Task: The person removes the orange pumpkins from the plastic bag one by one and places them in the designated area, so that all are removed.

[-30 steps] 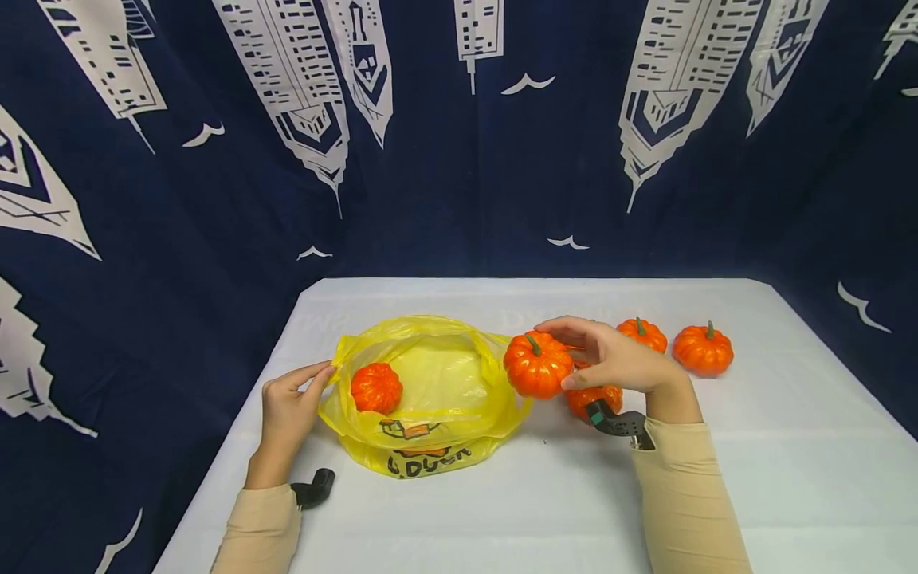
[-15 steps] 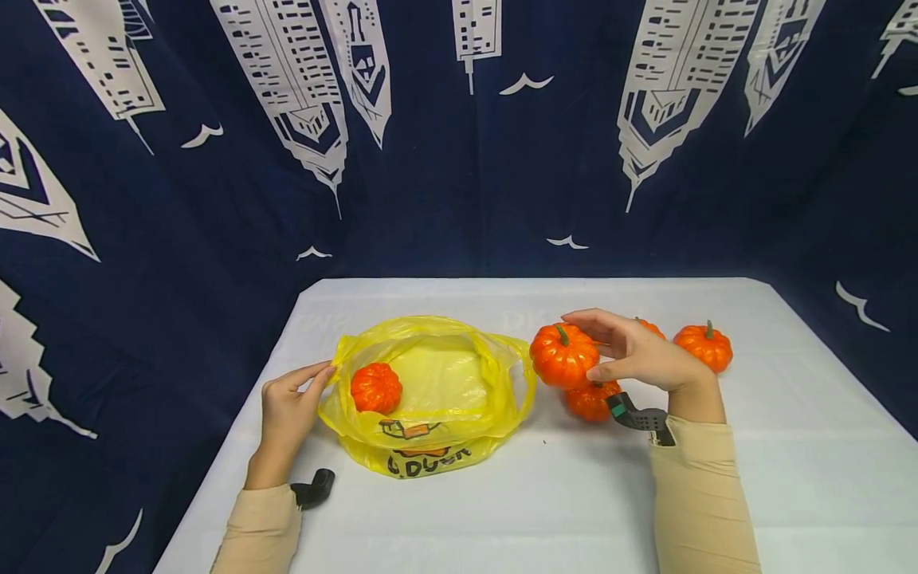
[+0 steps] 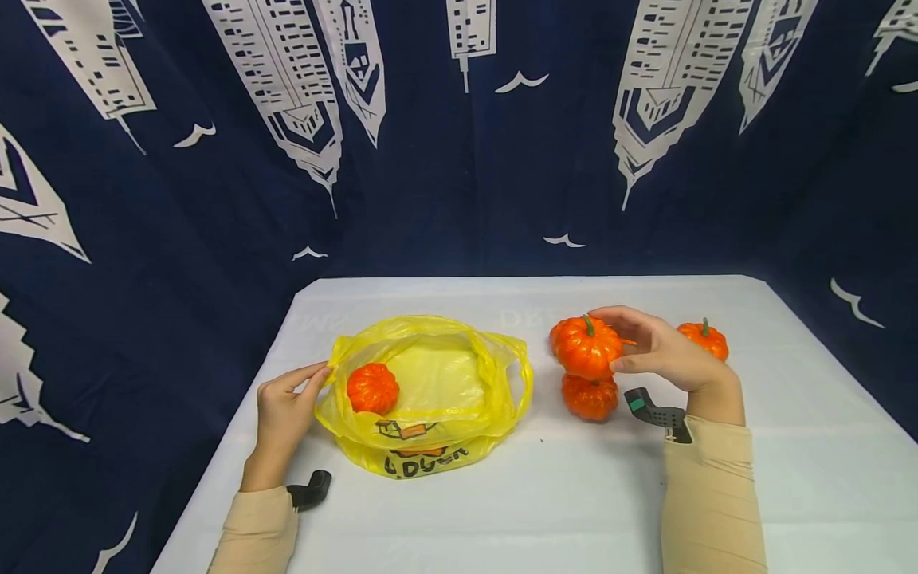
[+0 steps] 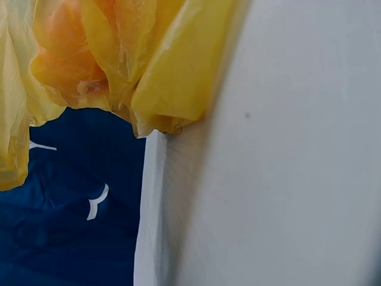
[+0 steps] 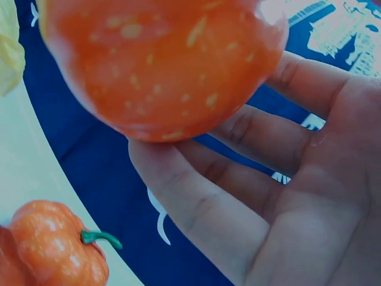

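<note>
In the head view my left hand (image 3: pixel 282 421) pinches the left rim of a yellow plastic bag (image 3: pixel 423 466), whose mouth gapes upward. A small orange pumpkin (image 3: pixel 373 388) sits inside, at the bag's left. My right hand (image 3: pixel 670 355) holds another pumpkin (image 3: pixel 589 348) by its right side, stem up, right of the bag. The right wrist view shows fingertips against this pumpkin's (image 5: pixel 172 65) underside. Just in front of it is a further pumpkin (image 3: pixel 590 397), and one behind (image 3: pixel 555 336) is mostly hidden. In the left wrist view the bag (image 4: pixel 178 65) hangs down, and the left hand is unseen.
A pumpkin (image 3: pixel 705 341) stands on the white table (image 3: pixel 545 510) beyond my right hand. A navy curtain (image 3: pixel 459 183) with white building prints hangs behind the table. Black wrist devices sit at the left sleeve (image 3: pixel 310 490) and the right sleeve (image 3: pixel 654 413).
My right hand has moved right with the pumpkin, away from the bag's right side. The left hand still grips the rim, and the pumpkin in the bag has stayed put.
</note>
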A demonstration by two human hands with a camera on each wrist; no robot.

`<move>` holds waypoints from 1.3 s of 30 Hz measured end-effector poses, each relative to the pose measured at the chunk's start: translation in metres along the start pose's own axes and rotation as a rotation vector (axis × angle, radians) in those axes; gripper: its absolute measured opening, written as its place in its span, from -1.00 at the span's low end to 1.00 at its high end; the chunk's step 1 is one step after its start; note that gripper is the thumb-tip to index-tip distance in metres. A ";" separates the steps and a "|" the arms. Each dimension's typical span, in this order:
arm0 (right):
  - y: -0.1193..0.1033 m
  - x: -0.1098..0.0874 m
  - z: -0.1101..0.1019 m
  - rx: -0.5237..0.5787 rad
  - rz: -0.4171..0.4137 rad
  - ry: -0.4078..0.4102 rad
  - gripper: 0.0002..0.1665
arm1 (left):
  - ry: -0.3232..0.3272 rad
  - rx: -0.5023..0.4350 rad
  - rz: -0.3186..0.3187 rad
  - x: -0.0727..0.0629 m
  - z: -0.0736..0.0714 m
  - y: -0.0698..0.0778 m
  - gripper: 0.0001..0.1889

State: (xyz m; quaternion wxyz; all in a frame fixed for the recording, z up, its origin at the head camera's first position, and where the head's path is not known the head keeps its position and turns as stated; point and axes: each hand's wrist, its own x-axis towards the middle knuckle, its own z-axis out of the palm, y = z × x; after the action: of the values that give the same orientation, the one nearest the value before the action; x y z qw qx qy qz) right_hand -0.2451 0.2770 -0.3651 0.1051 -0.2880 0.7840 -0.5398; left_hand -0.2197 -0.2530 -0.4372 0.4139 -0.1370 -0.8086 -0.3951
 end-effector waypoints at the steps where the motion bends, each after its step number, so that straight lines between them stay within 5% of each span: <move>1: 0.000 -0.002 -0.001 -0.003 0.015 0.011 -0.27 | 0.004 -0.002 0.003 0.000 0.000 0.000 -0.85; 10: 0.010 -0.020 -0.013 0.044 0.062 0.071 -0.33 | 0.009 -0.009 0.019 0.000 0.000 0.000 -0.85; 21: 0.022 -0.032 -0.020 0.139 0.016 0.084 -0.33 | -0.002 0.006 -0.016 -0.001 0.000 0.000 -0.85; 39: 0.075 -0.052 -0.032 0.534 -0.222 0.050 -0.30 | 0.009 -0.012 0.001 -0.001 0.001 0.001 -0.84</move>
State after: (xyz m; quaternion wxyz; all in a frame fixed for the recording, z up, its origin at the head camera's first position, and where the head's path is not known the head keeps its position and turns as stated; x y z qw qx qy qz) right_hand -0.2432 0.3501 -0.4284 0.0981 -0.3209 0.5802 -0.7421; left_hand -0.2187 -0.2519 -0.4381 0.4171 -0.1382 -0.8043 -0.4001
